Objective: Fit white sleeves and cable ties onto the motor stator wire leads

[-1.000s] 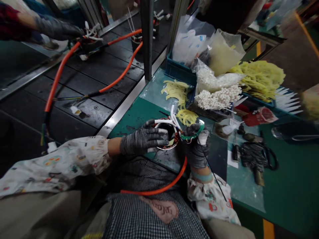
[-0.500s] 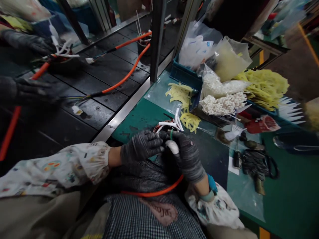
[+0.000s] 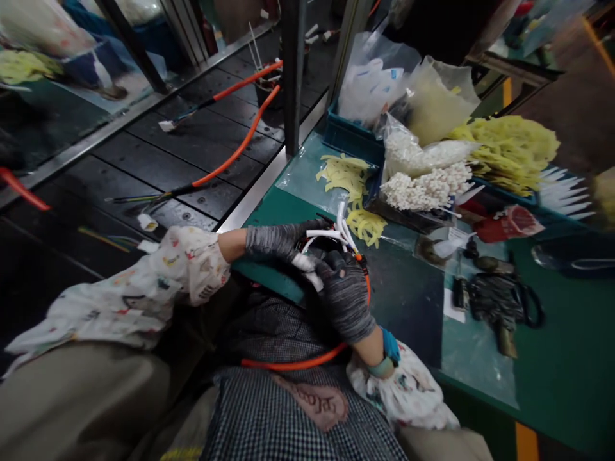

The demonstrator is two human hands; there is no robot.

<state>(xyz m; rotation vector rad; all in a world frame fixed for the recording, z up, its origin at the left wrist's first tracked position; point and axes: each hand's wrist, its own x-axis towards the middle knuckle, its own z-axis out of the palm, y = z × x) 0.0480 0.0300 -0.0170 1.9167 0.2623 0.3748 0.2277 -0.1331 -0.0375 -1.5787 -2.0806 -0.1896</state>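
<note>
Both gloved hands are at a round wire-wound part, apparently a motor stator (image 3: 327, 243), at the green table's near edge. White sleeved wires (image 3: 343, 224) fan out from its far side. My left hand (image 3: 281, 243) grips its left side, fingertips partly hidden behind it. My right hand (image 3: 343, 288) covers its near right side with bent fingers. Between the hands a white sleeve end (image 3: 310, 269) sticks out toward me. An orange cable (image 3: 307, 363) runs from the part's right side, behind my right wrist, and across my apron.
Yellow curved strips (image 3: 368, 224) lie just beyond the part. Bins behind hold white sticks (image 3: 427, 182) and yellow pieces (image 3: 514, 150). A black-wrapped tool (image 3: 494, 301) lies right. A metal post (image 3: 291, 77) stands by the black conveyor (image 3: 206, 153) with orange cables.
My left hand has shifted up and forward round the stator's far left side. The stator has turned, so the orange cable shows at its right. The co-worker's gloved hands have left the conveyor at left.
</note>
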